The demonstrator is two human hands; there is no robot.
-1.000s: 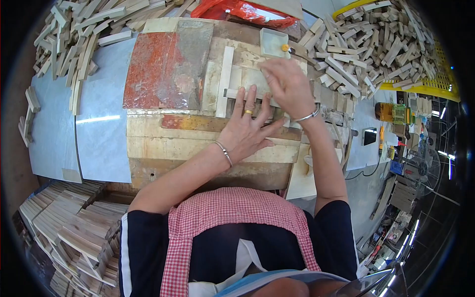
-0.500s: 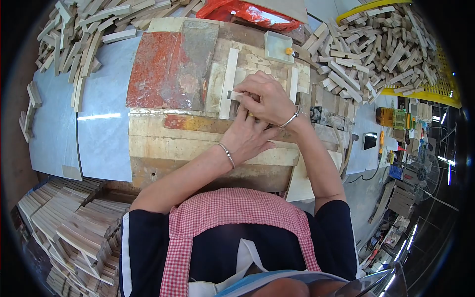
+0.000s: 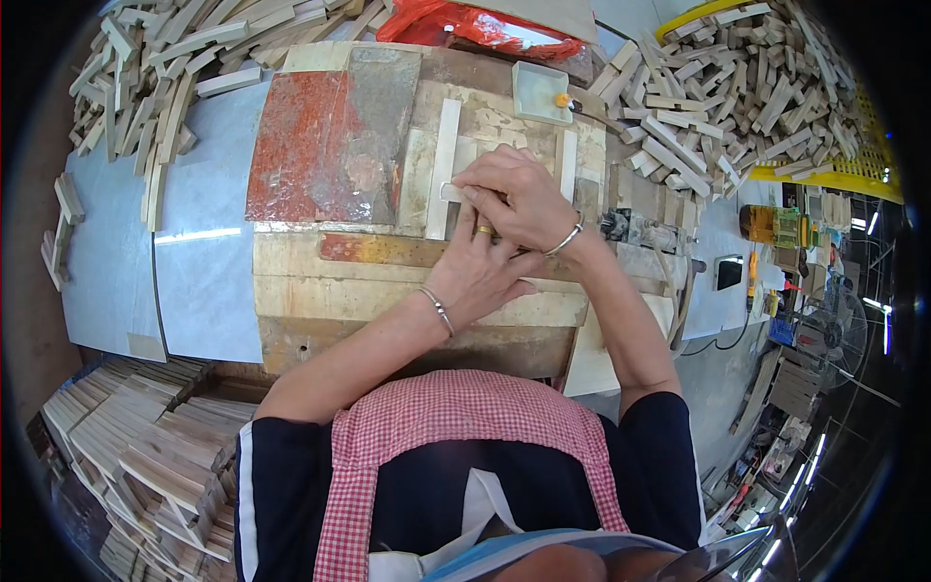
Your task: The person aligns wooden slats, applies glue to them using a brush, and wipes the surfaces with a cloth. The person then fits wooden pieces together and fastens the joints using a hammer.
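Right hand [image 3: 524,199] apparently pinching small pale rectangular wooden block [image 3: 451,193] at left end; left hand [image 3: 477,270] partly covered, grip cannot be told; steady, square pressure advisable.

red plastic [image 3: 417,23]: top edge | amber container [image 3: 757,224]: right | phone [image 3: 728,273]: near container | fan [image 3: 836,328]: far right

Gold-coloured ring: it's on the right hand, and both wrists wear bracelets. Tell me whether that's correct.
Not quite: the head view shows the gold-coloured ring on the left hand, not the right hand. Both wrists wear bracelets.
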